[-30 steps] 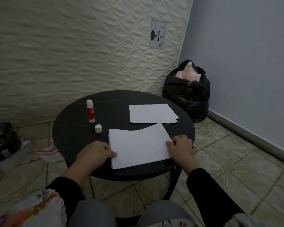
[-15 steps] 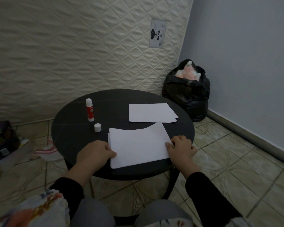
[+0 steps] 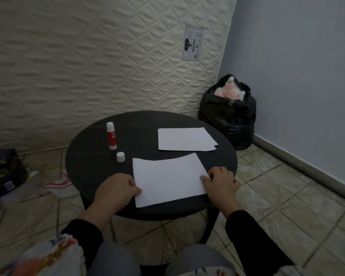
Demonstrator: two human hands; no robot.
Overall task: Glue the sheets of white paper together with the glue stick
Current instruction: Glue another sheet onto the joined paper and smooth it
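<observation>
Nearest, left hand [image 3: 118,188] and right hand [image 3: 220,181]: fingers curled loosely, resting on the side edges of the near sheets [image 3: 167,180], pinning rather than gripping; the far edge bows up slightly. Likely light, limp, easily creased; best taken at the edges. Beyond, loose cap [image 3: 120,156], then glue stick [image 3: 111,135] upright, uncapped, rigid, graspable round its barrel. Farthest on the round table [image 3: 84,166], second paper stack [image 3: 185,139]
</observation>
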